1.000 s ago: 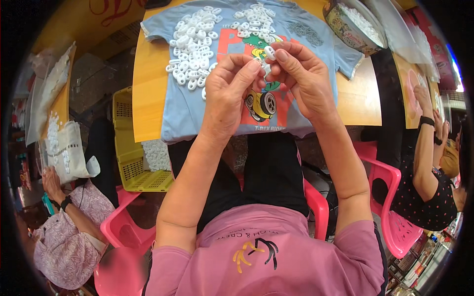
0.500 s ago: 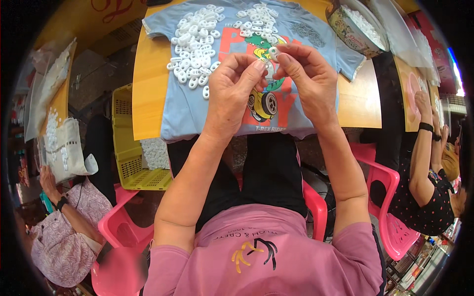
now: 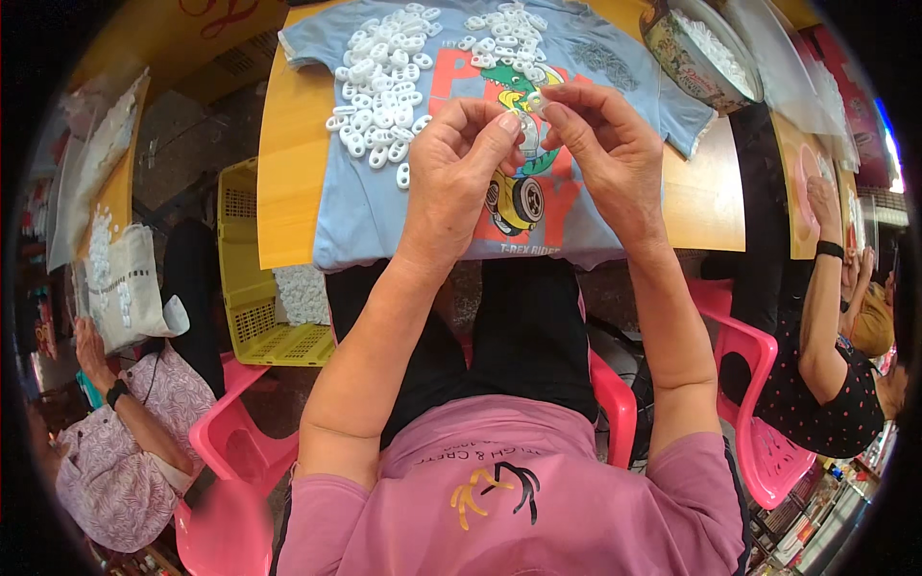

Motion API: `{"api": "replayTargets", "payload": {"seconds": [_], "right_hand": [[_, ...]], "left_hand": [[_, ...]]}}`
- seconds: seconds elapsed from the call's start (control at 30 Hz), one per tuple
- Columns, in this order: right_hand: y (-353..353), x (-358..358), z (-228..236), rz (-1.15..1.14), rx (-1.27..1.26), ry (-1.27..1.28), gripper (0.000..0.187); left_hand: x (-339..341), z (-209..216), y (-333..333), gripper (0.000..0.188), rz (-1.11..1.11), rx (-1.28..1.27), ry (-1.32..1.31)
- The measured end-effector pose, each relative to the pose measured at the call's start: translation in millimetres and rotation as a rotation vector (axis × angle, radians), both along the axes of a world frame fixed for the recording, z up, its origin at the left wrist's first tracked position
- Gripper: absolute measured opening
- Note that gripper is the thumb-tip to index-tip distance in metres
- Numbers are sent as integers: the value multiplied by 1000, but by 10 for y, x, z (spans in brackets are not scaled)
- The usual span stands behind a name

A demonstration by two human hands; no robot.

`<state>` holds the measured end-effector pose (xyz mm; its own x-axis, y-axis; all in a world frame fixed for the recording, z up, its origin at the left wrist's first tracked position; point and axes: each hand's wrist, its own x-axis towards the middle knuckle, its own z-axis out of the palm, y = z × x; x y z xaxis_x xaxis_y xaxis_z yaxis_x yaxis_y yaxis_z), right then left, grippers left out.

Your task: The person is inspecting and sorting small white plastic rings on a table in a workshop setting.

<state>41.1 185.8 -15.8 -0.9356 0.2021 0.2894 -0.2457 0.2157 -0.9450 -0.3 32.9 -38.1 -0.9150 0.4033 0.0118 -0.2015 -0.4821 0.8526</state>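
Observation:
Both of my hands are raised over a light blue T-shirt (image 3: pixel 370 226) spread on the table. The thumb and fingers of my right hand (image 3: pixel 612 163) pinch a small white oval plastic piece with holes (image 3: pixel 536 101). Close beside it, my left hand (image 3: pixel 456 168) is closed in a pinch; whatever its fingertips hold is too small and hidden to name. A large pile of white two-hole plastic pieces (image 3: pixel 379 91) lies past my left hand. A smaller pile of similar pieces (image 3: pixel 506 38) sits at the far middle. Small dark grey parts (image 3: pixel 602 65) lie scattered at the far right of the shirt.
A patterned oval tin (image 3: pixel 658 43) of whitish parts stands at the far right. Left of my legs is a yellow plastic crate (image 3: pixel 240 288), with a bag of white pieces (image 3: pixel 303 296) beside it. Co-workers sit on both sides, near pink chairs (image 3: pixel 744 360).
My right hand has shifted slightly to the right, its fingers still pinching the white piece. My left hand stays nearly in place, still pinched.

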Motion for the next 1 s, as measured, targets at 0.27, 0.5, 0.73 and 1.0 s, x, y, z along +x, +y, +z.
{"api": "replayTargets", "payload": {"seconds": [0.27, 0.5, 0.73, 1.0], "right_hand": [[14, 1, -34, 30, -233, -68, 22], [-36, 11, -4, 27, -377, -156, 22], [-79, 13, -18, -8, -197, -43, 22], [-108, 40, -58, -116, 173, 79, 20]], "left_hand": [[3, 11, 4, 12, 7, -4, 2], [-10, 5, -18, 13, 8, 4, -18], [-18, -8, -3, 14, 17, 1, -13], [-10, -2, 2, 14, 23, 6, -19]]}}
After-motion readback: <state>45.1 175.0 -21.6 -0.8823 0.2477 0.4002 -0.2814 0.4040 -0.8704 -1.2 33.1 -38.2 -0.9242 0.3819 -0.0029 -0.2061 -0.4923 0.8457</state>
